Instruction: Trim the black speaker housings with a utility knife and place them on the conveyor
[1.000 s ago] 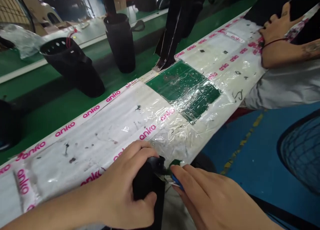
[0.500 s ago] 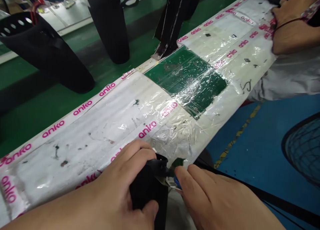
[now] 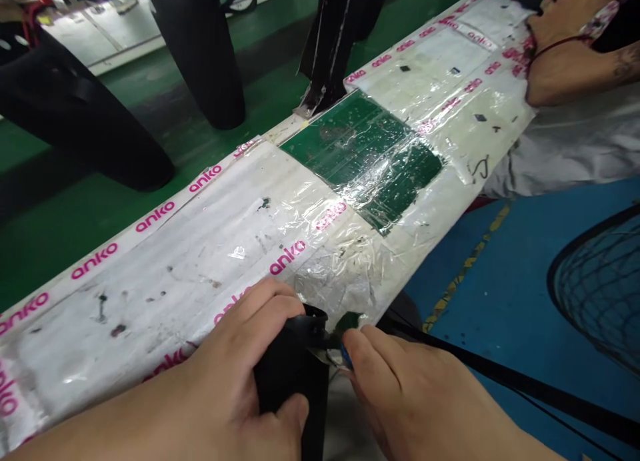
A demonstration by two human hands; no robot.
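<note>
Firstly, at six o'clock: one black piece (image 3: 290, 371), clasped between the fingers and thumb of the left hand (image 3: 245, 374) at seven. Next, at five: a small blue object (image 3: 346, 356), mostly hidden, pinched in the right hand (image 3: 405, 374), with a pale, possibly metal end set close to the piece's rim; contact cannot be told. Beyond: a white-wrapped bench edge (image 3: 200, 247), eight to two o'clock. Risks, as judged: left fingertips could be nicked by a slipped end; the rim could be torn by excess force.
</note>
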